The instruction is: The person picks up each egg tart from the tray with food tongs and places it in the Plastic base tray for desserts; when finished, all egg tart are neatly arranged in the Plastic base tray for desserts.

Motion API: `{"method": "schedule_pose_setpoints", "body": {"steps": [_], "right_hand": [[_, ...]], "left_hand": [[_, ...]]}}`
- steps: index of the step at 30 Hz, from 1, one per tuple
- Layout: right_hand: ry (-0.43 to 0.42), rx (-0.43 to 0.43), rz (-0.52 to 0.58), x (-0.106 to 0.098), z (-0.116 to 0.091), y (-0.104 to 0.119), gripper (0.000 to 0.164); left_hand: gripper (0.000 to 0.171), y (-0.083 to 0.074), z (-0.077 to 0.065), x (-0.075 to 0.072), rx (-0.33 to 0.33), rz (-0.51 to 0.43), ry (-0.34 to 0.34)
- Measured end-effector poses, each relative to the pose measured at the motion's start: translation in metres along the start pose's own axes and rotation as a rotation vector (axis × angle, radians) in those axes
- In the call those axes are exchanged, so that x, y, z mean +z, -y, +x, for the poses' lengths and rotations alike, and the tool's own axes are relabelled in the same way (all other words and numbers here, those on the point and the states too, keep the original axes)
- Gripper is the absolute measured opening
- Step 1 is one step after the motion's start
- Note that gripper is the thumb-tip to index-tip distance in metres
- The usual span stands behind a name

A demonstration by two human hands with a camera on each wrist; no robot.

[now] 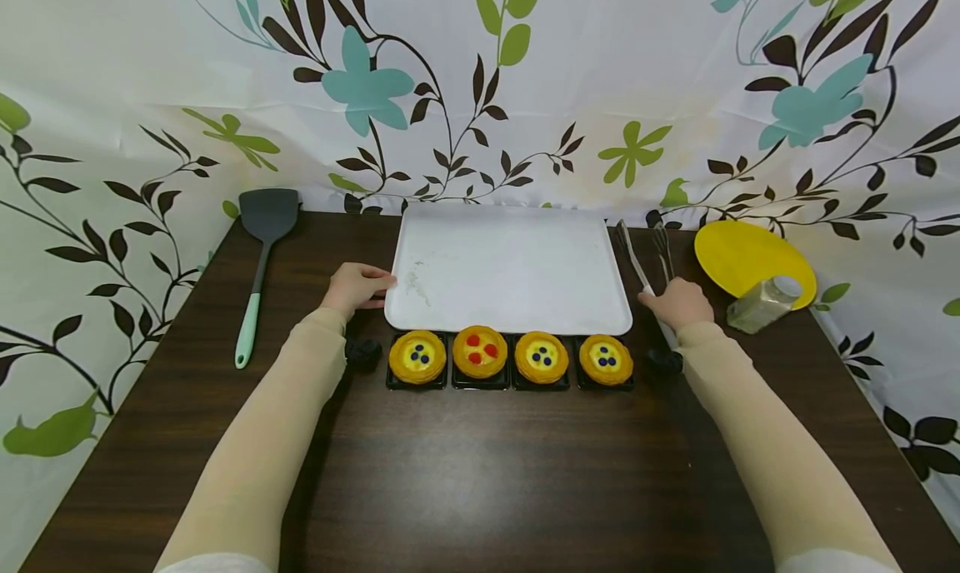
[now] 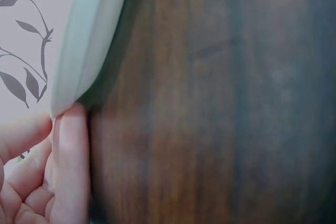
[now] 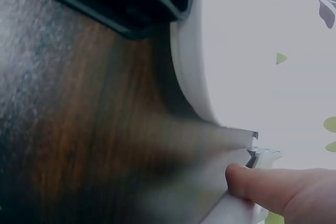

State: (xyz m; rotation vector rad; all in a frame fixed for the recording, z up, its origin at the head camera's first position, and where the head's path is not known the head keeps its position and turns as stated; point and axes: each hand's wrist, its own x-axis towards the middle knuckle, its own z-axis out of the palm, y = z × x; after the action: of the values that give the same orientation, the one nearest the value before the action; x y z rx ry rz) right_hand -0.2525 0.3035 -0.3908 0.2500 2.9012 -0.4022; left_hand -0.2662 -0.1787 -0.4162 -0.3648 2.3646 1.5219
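At its left edge, the white rectangular tray (image 1: 510, 265) is pinched between the thumb and fingers of my left hand (image 1: 355, 287). The left wrist view shows the tray's rim (image 2: 97, 40) between thumb and fingertips. My right hand (image 1: 681, 304) grips metal tongs (image 1: 636, 256) just right of the tray, their tips pointing toward the back. In the right wrist view, the thumb lies on the tongs (image 3: 239, 208) near the tray's corner. Along the tray's front edge runs a row of several tarts in black holders, one with red toppings (image 1: 480, 352), the others with blue ones (image 1: 418, 357).
A dark spatula with a mint handle (image 1: 250, 327) lies at the left. To the right, a yellow plate (image 1: 742, 252) lies beside a clear shaker jar (image 1: 765, 304) on its side. A patterned cloth (image 1: 450, 73) hangs behind the dark wooden table (image 1: 465, 481).
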Motion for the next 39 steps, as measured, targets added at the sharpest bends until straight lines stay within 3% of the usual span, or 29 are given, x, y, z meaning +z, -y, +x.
{"method": "schedule_pose_setpoints", "body": {"steps": [9,23,34,39], "right_hand": [[0.005,0.052,-0.083,0.003,0.003,0.002,0.059],[-0.005,0.055,-0.1,0.006,0.009,-0.001,0.076],[0.034,0.057,-0.116,0.003,0.007,-0.003,0.093],[-0.006,0.043,-0.079,0.003,0.004,-0.01,0.095]], "left_hand": [[0.041,0.0,0.0,0.002,-0.003,0.005,0.0],[0.042,0.0,0.002,-0.001,-0.011,0.001,-0.003],[0.04,0.004,0.005,0.0,-0.006,-0.005,-0.018],[0.039,0.003,0.005,0.003,0.012,-0.008,-0.022]]}}
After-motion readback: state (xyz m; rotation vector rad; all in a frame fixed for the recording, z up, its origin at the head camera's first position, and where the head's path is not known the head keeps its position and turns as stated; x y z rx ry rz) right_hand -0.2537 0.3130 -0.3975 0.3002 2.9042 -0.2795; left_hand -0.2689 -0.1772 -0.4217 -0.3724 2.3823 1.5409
